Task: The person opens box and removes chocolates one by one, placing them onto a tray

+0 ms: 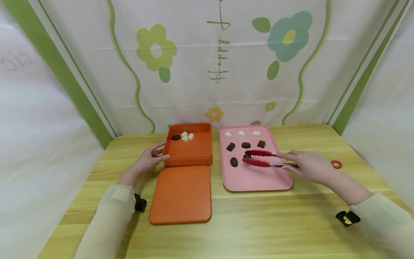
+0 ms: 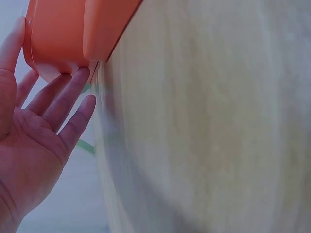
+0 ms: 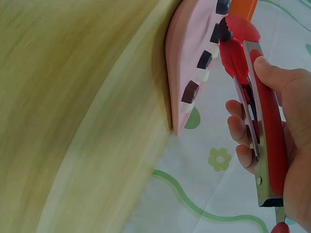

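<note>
Right fingers grip red tongs over pink tray | left fingers extended | dark chocolate could slip if pinched off-centre

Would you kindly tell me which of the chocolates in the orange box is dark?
The leftmost chocolate, nearest the left hand; the box's other three chocolates are white.

The pink tray lies flat, bearing three white pieces in its far row and dark brown pieces nearer. Over its right part extend red-and-silver tongs, gripped by the right hand, a dark round piece between their red tips. Left of the tray is an open orange box, its left side touched by the left hand, with one dark oval and white sweets inside. The orange lid lies flat, left of the tray's near half.
</note>
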A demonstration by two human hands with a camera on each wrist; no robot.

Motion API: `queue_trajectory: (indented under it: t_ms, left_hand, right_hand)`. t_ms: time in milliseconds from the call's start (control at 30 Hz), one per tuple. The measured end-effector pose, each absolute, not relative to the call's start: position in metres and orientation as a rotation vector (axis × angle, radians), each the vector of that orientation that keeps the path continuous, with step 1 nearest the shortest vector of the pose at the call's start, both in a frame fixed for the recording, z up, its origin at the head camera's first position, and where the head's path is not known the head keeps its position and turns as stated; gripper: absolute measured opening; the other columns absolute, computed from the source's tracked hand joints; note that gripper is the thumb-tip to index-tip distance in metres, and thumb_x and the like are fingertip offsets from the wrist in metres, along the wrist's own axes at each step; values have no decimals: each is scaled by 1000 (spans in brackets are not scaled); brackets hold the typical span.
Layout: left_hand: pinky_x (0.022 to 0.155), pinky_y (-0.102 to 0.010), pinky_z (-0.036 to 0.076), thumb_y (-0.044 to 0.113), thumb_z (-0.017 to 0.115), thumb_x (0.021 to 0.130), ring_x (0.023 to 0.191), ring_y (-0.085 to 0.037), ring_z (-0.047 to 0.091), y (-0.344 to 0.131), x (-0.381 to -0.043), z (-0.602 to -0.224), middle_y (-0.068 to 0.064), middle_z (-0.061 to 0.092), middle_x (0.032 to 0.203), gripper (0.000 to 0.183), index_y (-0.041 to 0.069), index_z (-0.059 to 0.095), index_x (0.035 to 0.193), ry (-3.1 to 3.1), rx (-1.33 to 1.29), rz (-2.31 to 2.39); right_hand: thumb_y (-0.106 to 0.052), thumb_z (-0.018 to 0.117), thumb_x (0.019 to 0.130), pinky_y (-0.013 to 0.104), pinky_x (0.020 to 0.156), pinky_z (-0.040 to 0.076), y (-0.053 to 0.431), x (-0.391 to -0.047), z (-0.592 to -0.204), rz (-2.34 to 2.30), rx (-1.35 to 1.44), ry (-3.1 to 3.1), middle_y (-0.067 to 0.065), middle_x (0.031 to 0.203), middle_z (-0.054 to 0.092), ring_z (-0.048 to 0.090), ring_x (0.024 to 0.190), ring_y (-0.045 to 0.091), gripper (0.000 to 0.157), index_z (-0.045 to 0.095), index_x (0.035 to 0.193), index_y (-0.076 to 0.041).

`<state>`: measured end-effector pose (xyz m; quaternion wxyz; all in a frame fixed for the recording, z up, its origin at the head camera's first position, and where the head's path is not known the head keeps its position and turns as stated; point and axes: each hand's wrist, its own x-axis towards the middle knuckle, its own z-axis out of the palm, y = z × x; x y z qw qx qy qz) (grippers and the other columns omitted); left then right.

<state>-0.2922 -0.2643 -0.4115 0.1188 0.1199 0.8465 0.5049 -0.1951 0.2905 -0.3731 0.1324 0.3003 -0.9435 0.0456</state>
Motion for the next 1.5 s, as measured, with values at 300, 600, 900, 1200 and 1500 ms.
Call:
queue_trajectory:
  t_ms: [300,600,900,1200,1500]
  left_hand:
    - [100,-61,37,29,66,94,138,-39,33,-263,-292,-412,-24,30,152,72,17,29,155,2475,357,1475]
    - [100,-61,37,27,66,95,138,-40,32,-263,-290,-410,-25,29,153,72,17,28,155,2475,352,1477]
    - [100,-61,37,27,67,94,139,-39,31,-264,-291,-411,-23,27,154,72,15,30,154,2479,354,1486]
    - [101,-61,36,28,67,94,139,-39,30,-264,-290,-410,-23,26,155,73,15,29,155,2472,348,1487]
    - [101,-60,36,28,67,94,139,-39,29,-263,-291,-411,-22,25,156,73,14,30,154,2483,324,1473]
  right_hand:
    - [-26,81,80,25,52,43,296,-196,-382,137,839,-2797,5,93,68,49,61,7,48,68,125,-14]
    - [-28,80,81,26,53,43,297,-195,-382,148,830,-2829,6,98,69,50,61,7,50,67,127,-15]
    - [-29,79,82,28,54,44,301,-196,-383,181,783,-2855,8,105,68,51,63,7,52,64,131,-17]
    - [-30,78,83,23,45,36,295,-200,-370,210,784,-2824,6,104,67,45,57,4,51,64,130,-18]
    - [-30,79,82,24,48,37,282,-211,-351,162,856,-2755,3,102,67,50,62,6,53,64,131,-18]
